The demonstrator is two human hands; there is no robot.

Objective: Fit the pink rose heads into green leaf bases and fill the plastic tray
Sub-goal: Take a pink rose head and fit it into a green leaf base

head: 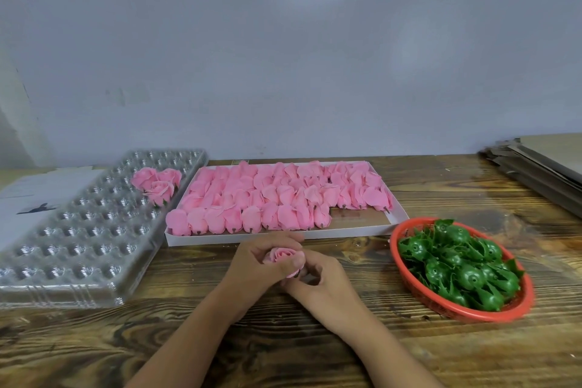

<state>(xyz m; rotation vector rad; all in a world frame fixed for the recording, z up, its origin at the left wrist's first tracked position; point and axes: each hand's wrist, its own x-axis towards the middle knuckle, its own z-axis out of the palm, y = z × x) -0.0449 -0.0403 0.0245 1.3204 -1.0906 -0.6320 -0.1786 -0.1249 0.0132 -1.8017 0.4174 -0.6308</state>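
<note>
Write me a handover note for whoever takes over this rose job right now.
Left hand and right hand: both grip one pink rose head above the table; its base is hidden.
Clear plastic tray, left: three finished roses at its far end, the other cells empty.
White box, centre: loose rose heads.
Red basket, right: green leaf bases.
Left: seat this one, tray it, repeat.

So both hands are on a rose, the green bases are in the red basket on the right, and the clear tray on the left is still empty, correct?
Not quite. The head view shows the clear tray already holding three finished roses at its far end. Otherwise right: both hands hold a rose, and the bases fill the red basket.
</note>
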